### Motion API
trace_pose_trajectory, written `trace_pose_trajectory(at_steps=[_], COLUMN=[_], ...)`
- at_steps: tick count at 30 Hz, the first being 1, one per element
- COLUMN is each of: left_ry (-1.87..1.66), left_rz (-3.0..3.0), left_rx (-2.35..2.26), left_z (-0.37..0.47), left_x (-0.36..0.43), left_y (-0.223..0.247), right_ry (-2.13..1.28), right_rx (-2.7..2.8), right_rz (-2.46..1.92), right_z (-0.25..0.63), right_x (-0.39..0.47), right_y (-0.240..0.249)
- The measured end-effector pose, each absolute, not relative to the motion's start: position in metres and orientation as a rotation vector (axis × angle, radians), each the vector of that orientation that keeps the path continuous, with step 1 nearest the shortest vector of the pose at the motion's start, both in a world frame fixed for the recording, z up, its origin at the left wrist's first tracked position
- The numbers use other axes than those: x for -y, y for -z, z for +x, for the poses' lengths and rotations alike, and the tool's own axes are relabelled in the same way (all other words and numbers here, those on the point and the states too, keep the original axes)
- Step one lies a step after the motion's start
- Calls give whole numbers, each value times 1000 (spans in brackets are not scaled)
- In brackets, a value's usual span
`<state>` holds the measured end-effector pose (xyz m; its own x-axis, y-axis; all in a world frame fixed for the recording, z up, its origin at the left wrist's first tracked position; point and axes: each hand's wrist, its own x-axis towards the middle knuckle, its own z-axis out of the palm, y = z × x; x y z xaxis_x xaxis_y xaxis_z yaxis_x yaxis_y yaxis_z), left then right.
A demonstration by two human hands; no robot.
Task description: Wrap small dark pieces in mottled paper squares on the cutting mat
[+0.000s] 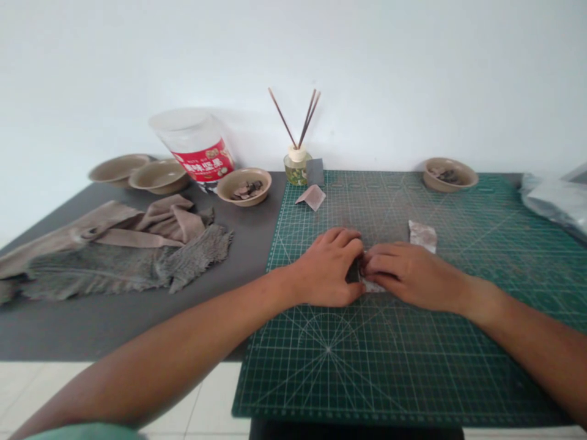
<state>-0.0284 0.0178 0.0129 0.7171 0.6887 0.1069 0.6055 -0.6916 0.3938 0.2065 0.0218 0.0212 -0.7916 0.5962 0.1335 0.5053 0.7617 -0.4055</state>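
My left hand (334,267) rests on the green cutting mat (408,366), its fingers curled and the thumb stretched toward my right hand. Against it my right hand (403,272) has its fingers pressed together. A whitish, crumpled small sheet (375,288) shows beneath the right fingertips, its upper part covered. Between the two hands lies a dark spot, too shaded to name. Just beyond the right hand is another mottled whitish piece (422,236), flat on the mat. What the left fingertips grip is hidden.
A folded pinkish sheet (312,197) and a grey square (315,172) are near the reed diffuser (297,166). Bowls with small pieces stand left (224,188) and right (452,183). Frayed grey cloth (92,269), empty bowls (120,170), a plastic tub (197,137) and a plastic bag (553,198) flank the mat.
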Motion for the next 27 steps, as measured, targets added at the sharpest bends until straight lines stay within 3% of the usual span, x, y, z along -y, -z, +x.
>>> trace_pose_trajectory(at_steps=[7, 14, 22, 27], left_ry=[-349, -336, -370, -392], left_rz=[2591, 2595, 2570, 2609], left_rx=[-1007, -1032, -1031, -971], left_z=[-28, -28, -30, -31], left_x=[-18, -17, -17, -20], left_y=[-13, -14, -14, -14], right_ry=[-678, -457, -700, -639], right_rx=[2772, 2724, 2742, 2753], right_rz=[-891, -971, -881, -819], right_z=[216, 218, 216, 215], right_x=[-22, -26, -12, -9], right_y=[-26, -22, -27, -23])
